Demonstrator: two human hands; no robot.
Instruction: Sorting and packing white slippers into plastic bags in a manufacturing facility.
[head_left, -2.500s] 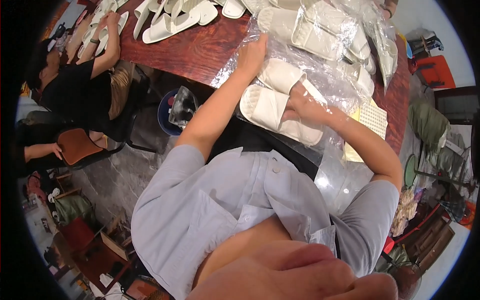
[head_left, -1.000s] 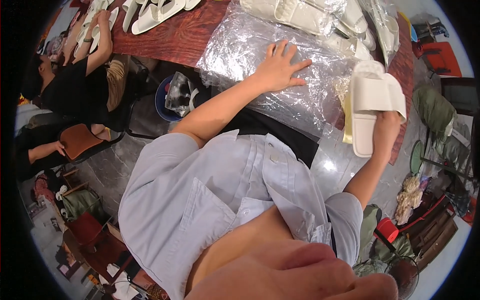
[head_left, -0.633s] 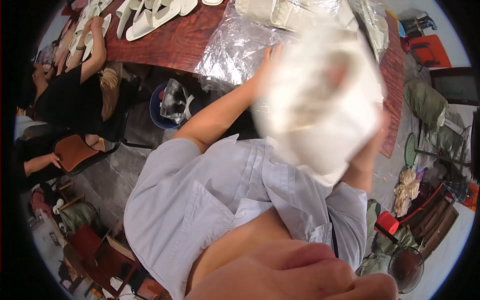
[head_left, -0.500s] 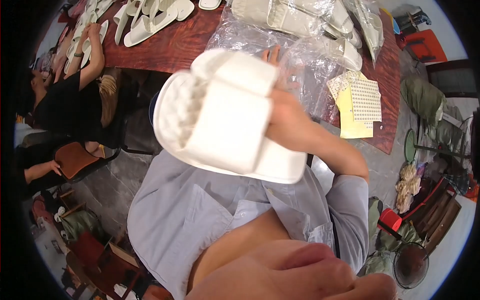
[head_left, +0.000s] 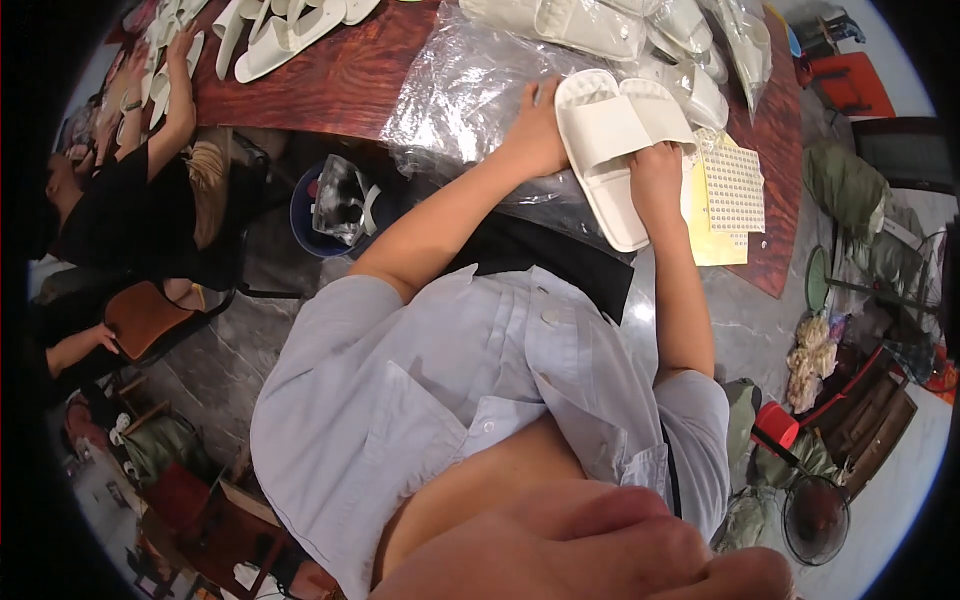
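Observation:
A pair of cream slippers [head_left: 612, 130] lies one against the other over the near part of the table. My right hand [head_left: 658, 185] is closed on the pair from the right, its fingers tucked in at the strap of the right-hand slipper. On the clear plastic bags [head_left: 450, 100], my left hand [head_left: 537, 132] rests beside the pair's left edge. Its visible fingers are stretched out with a gap between them; the slippers hide part of the hand.
Bagged slippers [head_left: 580, 28] are piled at the back of the dark red table [head_left: 310, 100], with loose slippers [head_left: 290, 40] farther left. Sticker sheets [head_left: 735, 190] lie at right. A blue bin [head_left: 310, 235] stands below the table's edge. Another person [head_left: 120, 190] works at left.
The slippers have moved away from my chest, up and right onto the table's plastic, and turned more upright. My left arm, hidden before, now shows. The blue bin has come into view.

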